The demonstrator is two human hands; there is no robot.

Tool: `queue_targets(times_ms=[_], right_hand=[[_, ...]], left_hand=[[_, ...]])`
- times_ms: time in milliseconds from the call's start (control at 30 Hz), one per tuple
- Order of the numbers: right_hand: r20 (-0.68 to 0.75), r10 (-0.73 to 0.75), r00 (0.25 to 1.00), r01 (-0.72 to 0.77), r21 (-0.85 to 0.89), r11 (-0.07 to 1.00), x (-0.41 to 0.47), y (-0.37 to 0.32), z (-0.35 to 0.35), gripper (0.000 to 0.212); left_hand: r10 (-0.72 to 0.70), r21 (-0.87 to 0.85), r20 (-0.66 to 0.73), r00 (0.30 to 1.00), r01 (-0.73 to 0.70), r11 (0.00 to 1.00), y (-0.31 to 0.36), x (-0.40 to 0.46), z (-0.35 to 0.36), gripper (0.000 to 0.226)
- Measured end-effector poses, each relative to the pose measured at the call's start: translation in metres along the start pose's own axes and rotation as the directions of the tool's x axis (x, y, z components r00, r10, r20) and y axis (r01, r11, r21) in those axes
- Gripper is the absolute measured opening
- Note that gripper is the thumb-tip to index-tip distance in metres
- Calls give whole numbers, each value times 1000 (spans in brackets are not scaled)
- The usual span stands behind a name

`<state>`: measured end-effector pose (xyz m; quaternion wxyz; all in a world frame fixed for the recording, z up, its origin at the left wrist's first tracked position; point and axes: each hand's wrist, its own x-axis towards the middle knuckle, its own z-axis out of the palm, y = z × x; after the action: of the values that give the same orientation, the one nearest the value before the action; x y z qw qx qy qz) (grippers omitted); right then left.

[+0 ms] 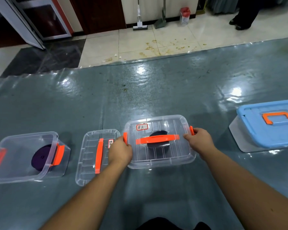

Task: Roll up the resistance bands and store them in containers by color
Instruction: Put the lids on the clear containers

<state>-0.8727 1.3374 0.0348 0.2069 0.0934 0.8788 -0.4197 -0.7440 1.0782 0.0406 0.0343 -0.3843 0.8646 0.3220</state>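
A clear plastic container (160, 159) with its lid on and an orange handle sits in the middle of the table. A rolled black band (158, 134) shows through the lid. My left hand (120, 151) grips the orange latch on its left side. My right hand (199, 140) grips the orange latch on its right side. At the left stands an open clear container (12, 168) with a rolled purple band (41, 159) inside. Its loose clear lid (88, 156) lies flat between the two containers, partly under my left hand.
A container with a blue lid (269, 127) and orange handle stands at the right edge of the table. The table carries a glossy grey-green cover (156, 90). Beyond its far edge lie a tiled floor, a mop, a dustpan and a person's legs.
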Motion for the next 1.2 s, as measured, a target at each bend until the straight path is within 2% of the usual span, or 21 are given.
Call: queue_targets(times_ms=[200, 567, 700, 800, 933, 1067, 1200], right_hand=[[-60, -69, 996, 57, -180, 982, -3, -5, 7, 14], [-124, -146, 981, 111, -250, 962, -10, -3, 16, 15], [-59, -151, 987, 120, -357, 926, -12, -5, 13, 11], [14, -207, 978, 189, -472, 861, -22, -8, 11, 35], [84, -359, 930, 340, -567, 750, -44, -7, 11, 56], [200, -480, 854, 492, -608, 623, -62, -8, 22, 44], [264, -554, 790, 593, -558, 580, -80, -15, 46, 42]], left_hand=[[16, 18, -11, 1000, -16, 1000, 1, -3, 1, 25], [2, 31, 6, 1000, -3, 1000, 2, -2, 1, 25], [-9, 83, 49, 999, 5, 997, 5, 1, -7, 24], [4, 178, 135, 991, -28, 984, 6, 3, -16, 29], [68, 207, 239, 969, -119, 971, -1, -14, -18, 56], [112, 133, 149, 983, -132, 982, -21, -37, -15, 44], [82, 161, 143, 986, -105, 981, -44, -62, -16, 50]])
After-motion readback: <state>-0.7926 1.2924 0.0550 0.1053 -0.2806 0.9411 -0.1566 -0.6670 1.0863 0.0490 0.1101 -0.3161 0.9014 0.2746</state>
